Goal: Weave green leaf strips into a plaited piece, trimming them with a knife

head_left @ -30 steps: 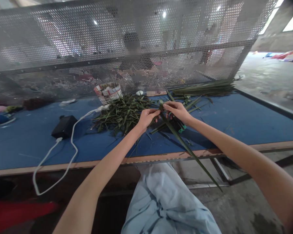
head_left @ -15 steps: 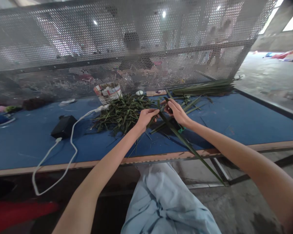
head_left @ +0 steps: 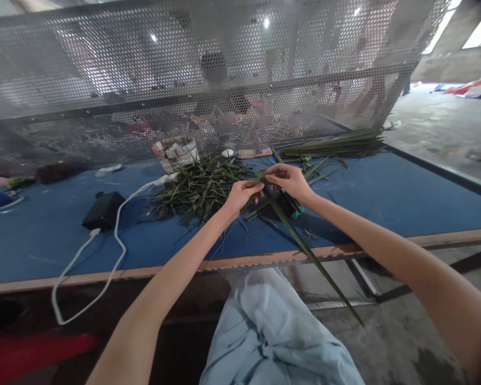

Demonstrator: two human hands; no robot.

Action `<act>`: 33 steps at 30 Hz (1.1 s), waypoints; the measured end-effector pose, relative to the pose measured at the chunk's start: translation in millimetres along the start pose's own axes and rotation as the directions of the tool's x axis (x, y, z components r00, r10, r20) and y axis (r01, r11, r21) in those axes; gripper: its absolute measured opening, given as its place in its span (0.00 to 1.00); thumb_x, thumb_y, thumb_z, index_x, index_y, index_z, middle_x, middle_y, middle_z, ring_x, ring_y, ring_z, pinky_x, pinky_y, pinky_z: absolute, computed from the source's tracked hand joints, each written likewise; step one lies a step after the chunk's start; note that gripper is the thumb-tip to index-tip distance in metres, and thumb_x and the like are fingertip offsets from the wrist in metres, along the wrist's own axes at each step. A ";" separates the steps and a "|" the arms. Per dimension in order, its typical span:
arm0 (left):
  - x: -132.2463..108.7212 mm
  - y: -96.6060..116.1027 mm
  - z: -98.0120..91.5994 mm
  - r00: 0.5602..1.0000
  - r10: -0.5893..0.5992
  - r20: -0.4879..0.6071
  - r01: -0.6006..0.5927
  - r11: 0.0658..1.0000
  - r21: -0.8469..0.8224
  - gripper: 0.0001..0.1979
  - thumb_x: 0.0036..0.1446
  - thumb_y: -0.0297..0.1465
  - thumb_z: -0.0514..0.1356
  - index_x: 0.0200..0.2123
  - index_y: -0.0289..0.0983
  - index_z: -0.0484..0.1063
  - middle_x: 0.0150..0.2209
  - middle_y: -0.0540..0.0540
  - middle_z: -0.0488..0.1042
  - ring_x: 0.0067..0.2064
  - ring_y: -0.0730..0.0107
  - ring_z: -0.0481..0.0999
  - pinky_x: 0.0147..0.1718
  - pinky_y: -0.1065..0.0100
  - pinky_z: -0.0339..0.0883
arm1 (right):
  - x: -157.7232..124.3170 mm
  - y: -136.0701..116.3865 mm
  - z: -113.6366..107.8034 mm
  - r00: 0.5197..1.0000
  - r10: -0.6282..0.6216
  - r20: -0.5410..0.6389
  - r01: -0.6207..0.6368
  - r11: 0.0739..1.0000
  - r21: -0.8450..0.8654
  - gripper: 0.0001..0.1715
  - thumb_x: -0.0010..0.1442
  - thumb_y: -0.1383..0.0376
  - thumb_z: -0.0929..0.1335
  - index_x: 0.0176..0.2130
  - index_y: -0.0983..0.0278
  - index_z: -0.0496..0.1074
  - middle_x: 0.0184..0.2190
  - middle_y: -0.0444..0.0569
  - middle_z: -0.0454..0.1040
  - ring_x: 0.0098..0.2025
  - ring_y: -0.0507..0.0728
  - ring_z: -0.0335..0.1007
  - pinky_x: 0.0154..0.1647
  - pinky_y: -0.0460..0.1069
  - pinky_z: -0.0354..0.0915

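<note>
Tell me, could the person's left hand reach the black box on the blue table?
Probably yes, once the left hand lets go of the long green leaf; the white cable beside the black box looks no obstacle.

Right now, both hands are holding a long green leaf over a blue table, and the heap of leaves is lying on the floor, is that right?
Not quite: the heap of leaves lies on the blue table, as the head view shows.

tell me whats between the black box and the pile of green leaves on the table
In the head view, a white cable runs over the blue table top between the black box and the pile of green leaves.
</note>
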State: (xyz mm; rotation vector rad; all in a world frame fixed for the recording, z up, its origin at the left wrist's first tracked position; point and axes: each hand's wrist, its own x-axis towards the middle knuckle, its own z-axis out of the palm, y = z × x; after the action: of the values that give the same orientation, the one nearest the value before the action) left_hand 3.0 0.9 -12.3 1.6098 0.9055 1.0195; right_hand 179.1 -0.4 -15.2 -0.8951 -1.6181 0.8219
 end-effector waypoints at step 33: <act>-2.4 1.1 2.6 0.994 0.080 -0.079 -0.074 0.995 0.074 0.17 0.52 0.40 0.63 0.19 0.35 0.72 0.19 0.49 0.70 0.18 0.77 0.65 0.21 0.71 0.57 | 0.8 5.4 1.6 0.997 -0.023 0.076 0.018 0.998 0.065 0.29 0.56 0.54 0.70 0.53 0.66 0.67 0.23 0.41 0.67 0.24 0.51 0.65 0.28 0.48 0.65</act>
State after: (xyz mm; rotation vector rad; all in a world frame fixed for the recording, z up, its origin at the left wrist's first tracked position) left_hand 4.7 -2.4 -12.1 1.6837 0.9503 1.1243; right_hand 178.2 2.8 -19.8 -0.8088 -1.6557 0.8982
